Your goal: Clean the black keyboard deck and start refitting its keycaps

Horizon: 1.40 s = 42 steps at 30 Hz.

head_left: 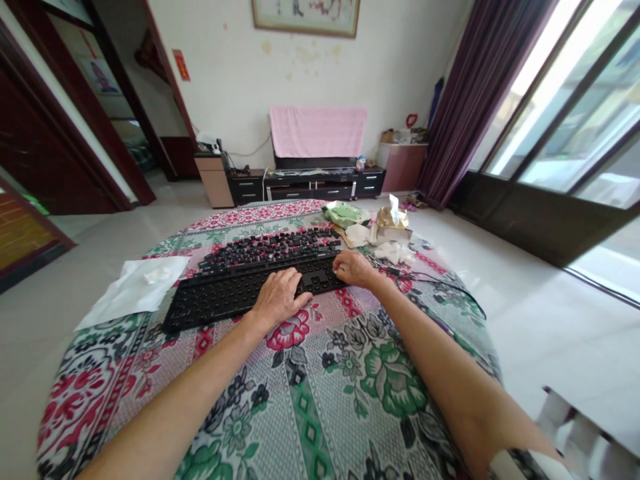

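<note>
A black keyboard (pixel 215 293) with its keycaps off lies at a slant across the flowered tablecloth. On its middle rests my left hand (pixel 280 293), palm down, fingers stretched over the board and thumb apart at the near edge. My right hand (pixel 354 268) is over the keyboard's right end, its fingers curled and pressed together around something small and whitish that I cannot make out. Behind the keyboard spreads a heap of loose black keycaps (pixel 270 248). A black cable (pixel 440 281) runs off to the right of my right hand.
A white sheet (pixel 135 290) with a crumpled tissue (pixel 157 275) lies at the left. At the back right are a green packet (pixel 345 213), a gold tissue box (pixel 393 223) and crumpled tissues (pixel 394 253). The round table (pixel 320 413) curves away at both sides.
</note>
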Available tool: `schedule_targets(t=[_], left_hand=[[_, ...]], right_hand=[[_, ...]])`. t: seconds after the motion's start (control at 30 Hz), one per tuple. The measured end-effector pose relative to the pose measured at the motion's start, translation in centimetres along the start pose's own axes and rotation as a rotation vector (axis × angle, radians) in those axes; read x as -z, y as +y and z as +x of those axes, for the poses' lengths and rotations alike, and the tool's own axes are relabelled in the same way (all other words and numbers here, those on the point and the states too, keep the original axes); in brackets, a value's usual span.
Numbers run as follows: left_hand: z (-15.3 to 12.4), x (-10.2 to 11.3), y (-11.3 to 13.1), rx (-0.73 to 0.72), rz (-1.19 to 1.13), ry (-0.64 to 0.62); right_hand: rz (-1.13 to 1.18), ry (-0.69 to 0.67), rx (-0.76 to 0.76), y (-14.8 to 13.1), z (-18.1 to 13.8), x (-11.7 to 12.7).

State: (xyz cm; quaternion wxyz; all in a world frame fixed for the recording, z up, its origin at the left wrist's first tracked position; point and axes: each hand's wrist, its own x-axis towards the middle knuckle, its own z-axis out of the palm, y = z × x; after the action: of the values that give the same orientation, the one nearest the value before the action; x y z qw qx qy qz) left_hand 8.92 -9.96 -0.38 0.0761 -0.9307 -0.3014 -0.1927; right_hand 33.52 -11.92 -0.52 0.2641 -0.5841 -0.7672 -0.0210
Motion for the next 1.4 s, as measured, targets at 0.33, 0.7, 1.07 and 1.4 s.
schedule_targets(t=[0.33, 0.7, 1.07, 1.4], left_hand=[[-2.3, -0.7, -2.1, 0.015, -0.018, 0.132], [-2.3, -0.8, -2.1, 0.029, -0.023, 0.122], [-2.2, -0.9, -2.1, 0.03, -0.016, 0.13], [-2.3, -1.5, -2.4, 0.009, -0.024, 0.164]], right_hand=[[0.071, 0.035, 0.088, 0.5, -0.6, 0.1], [0.035, 0.109, -0.001, 0.8, -1.3, 0.6], [0.024, 0.069, -0.067, 1.7, -1.9, 1.1], [0.006, -0.11, -0.271, 1.7, -1.3, 3.0]])
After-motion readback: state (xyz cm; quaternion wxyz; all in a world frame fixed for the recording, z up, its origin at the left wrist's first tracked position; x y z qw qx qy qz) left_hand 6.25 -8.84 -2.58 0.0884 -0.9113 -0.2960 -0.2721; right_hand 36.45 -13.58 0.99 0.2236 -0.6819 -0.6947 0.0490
